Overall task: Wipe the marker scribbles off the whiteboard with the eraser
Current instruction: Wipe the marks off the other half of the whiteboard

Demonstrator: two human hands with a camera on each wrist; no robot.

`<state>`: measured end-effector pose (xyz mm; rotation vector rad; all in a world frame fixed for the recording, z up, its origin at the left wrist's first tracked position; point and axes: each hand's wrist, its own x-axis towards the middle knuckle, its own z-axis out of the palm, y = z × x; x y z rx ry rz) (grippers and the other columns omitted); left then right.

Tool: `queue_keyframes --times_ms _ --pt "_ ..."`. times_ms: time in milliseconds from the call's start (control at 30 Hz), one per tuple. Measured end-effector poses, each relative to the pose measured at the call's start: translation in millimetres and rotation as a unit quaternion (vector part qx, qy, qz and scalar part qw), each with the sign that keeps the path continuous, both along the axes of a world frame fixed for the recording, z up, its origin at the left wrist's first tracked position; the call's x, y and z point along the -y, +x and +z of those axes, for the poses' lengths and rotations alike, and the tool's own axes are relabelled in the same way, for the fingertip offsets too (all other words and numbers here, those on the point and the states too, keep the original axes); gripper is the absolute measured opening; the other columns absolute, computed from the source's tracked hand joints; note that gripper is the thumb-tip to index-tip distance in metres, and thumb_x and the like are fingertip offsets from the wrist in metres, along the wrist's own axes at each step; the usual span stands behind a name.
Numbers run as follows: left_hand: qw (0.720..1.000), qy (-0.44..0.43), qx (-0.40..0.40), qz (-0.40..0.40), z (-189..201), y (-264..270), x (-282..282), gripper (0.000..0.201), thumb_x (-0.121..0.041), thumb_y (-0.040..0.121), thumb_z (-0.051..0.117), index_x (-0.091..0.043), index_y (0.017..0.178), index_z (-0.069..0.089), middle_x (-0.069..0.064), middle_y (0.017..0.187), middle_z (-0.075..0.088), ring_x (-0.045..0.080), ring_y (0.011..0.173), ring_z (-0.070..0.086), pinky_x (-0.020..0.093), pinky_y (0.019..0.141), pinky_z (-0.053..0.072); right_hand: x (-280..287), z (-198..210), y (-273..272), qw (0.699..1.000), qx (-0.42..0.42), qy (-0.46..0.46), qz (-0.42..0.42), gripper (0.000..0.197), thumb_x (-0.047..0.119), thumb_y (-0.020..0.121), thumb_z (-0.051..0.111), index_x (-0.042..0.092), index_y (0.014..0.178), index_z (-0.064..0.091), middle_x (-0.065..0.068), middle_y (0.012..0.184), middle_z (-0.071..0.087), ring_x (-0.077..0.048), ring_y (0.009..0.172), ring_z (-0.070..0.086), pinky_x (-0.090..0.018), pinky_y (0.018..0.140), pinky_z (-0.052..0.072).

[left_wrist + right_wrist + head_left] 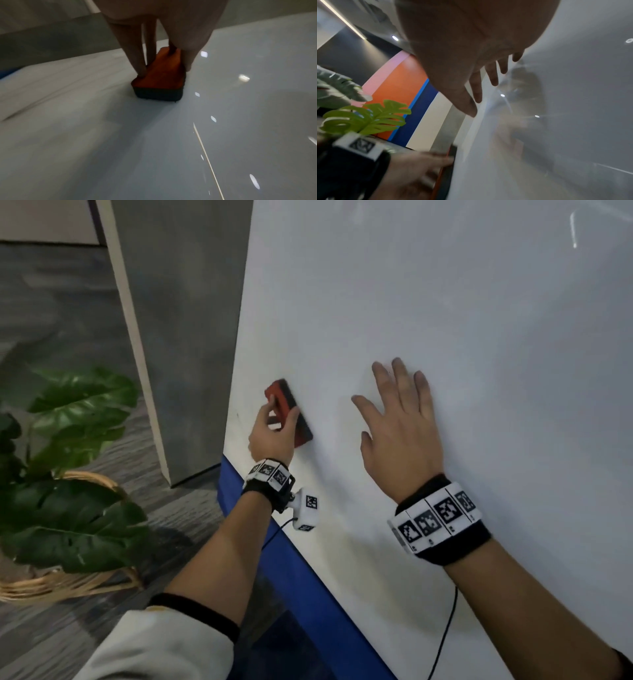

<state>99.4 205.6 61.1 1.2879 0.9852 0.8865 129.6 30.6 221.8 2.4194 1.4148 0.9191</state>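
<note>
A red eraser (284,400) with a dark felt base is pressed against the whiteboard (445,320) near its lower left corner. My left hand (274,426) grips it by the sides, thumb on one side and fingers on the other. The left wrist view shows the eraser (161,75) pinched between my fingers (135,60), felt down on the board (171,148). My right hand (400,419) lies flat on the board to the right of the eraser, fingers spread. In the right wrist view its fingers (493,75) touch the board (573,94). No marker scribbles show on the board.
A blue band (301,583) runs below the board's lower edge. A grey pillar (178,337) stands left of the board. A leafy plant (68,457) in a wicker basket (68,583) sits on the floor at the left. A thin black cable (445,635) hangs from my right wrist.
</note>
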Motion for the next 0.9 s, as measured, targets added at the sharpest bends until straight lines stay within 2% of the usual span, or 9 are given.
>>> queue_keyframes --times_ms 100,233,300,400,467,600,667,800,900 --pt "0.994 -0.095 -0.059 -0.007 -43.9 -1.5 -3.2 0.053 -0.044 0.091 0.072 -0.029 0.139 0.056 0.002 0.111 0.071 0.027 0.109 0.067 0.028 0.084 0.047 -11.7 -9.9 -3.7 0.999 -0.008 -0.032 -0.019 0.057 0.018 0.083 0.069 0.019 0.139 0.058 -0.020 0.167 0.019 -0.044 0.155 0.008 -0.062 0.125 0.004" --pt "0.989 -0.091 -0.111 -0.022 -60.8 1.2 -1.9 0.054 -0.041 0.096 0.067 -0.027 0.146 0.050 0.008 0.129 0.068 0.034 0.115 0.065 0.039 0.097 0.054 -21.4 -24.3 -3.4 0.997 0.007 -0.056 -0.056 0.061 0.015 0.081 0.070 0.018 0.140 0.055 -0.019 0.170 0.007 -0.046 0.156 0.000 -0.062 0.124 -0.007" --pt "0.995 -0.047 -0.092 -0.010 -52.6 5.1 -8.3 0.052 -0.041 0.095 0.067 -0.030 0.144 0.051 0.001 0.127 0.069 0.027 0.111 0.067 0.041 0.098 0.055 -29.6 -26.1 -4.0 0.997 0.004 -0.046 -0.059 0.062 0.015 0.080 0.070 0.018 0.141 0.055 -0.019 0.169 0.009 -0.046 0.155 0.001 -0.061 0.124 -0.008" --pt "0.997 0.069 -0.025 -0.001 -33.8 11.1 -23.5 0.048 -0.041 0.094 0.069 -0.035 0.139 0.055 -0.011 0.125 0.064 0.011 0.105 0.063 0.028 0.093 0.052 -49.0 -23.6 2.2 0.999 -0.004 -0.041 -0.026 0.063 0.011 0.078 0.071 0.016 0.140 0.057 -0.021 0.168 0.015 -0.044 0.156 0.008 -0.056 0.127 -0.001" --pt "0.996 0.085 -0.016 -0.001 -34.5 14.7 -43.3 0.047 -0.040 0.093 0.071 -0.036 0.137 0.056 -0.011 0.123 0.064 0.009 0.103 0.063 0.025 0.090 0.051 -60.6 -19.7 6.6 0.999 -0.010 -0.043 -0.017 0.064 0.010 0.078 0.070 0.016 0.140 0.056 -0.021 0.168 0.015 -0.044 0.156 0.008 -0.056 0.127 0.003" --pt "0.990 -0.109 -0.092 -0.021 -87.9 14.9 -83.8 0.052 -0.032 0.094 0.070 -0.023 0.142 0.052 0.011 0.129 0.067 0.033 0.116 0.064 0.035 0.099 0.050 -64.9 -26.6 5.6 0.997 -0.024 -0.069 -0.027 0.064 0.015 0.081 0.070 0.017 0.143 0.054 -0.020 0.169 0.009 -0.042 0.156 0.003 -0.059 0.126 0.001" --pt "0.982 -0.139 -0.122 -0.040 -111.4 12.9 -78.2 0.056 -0.028 0.097 0.066 -0.018 0.148 0.046 0.016 0.137 0.062 0.039 0.123 0.060 0.040 0.105 0.048 -60.3 -35.8 4.5 0.995 -0.018 -0.095 -0.027 0.063 0.014 0.082 0.069 0.016 0.143 0.053 -0.020 0.169 0.006 -0.042 0.157 0.001 -0.059 0.126 -0.001" --pt "0.986 -0.079 -0.140 -0.038 -107.5 18.3 -64.3 0.058 -0.031 0.100 0.060 -0.024 0.154 0.039 0.011 0.140 0.062 0.037 0.124 0.060 0.043 0.107 0.048 -59.2 -44.4 7.3 0.994 -0.011 -0.102 -0.026 0.059 0.007 0.083 0.063 0.014 0.141 0.054 -0.020 0.170 0.004 -0.042 0.157 0.001 -0.059 0.126 -0.003" --pt "0.995 0.041 -0.087 -0.003 -84.3 21.1 -80.5 0.054 -0.039 0.098 0.063 -0.033 0.149 0.047 -0.001 0.137 0.062 0.025 0.118 0.063 0.039 0.103 0.051 -63.2 -48.3 4.6 0.994 -0.004 -0.099 -0.038 0.062 0.008 0.084 0.062 0.015 0.144 0.052 -0.021 0.169 0.003 -0.044 0.156 -0.001 -0.063 0.125 -0.003"
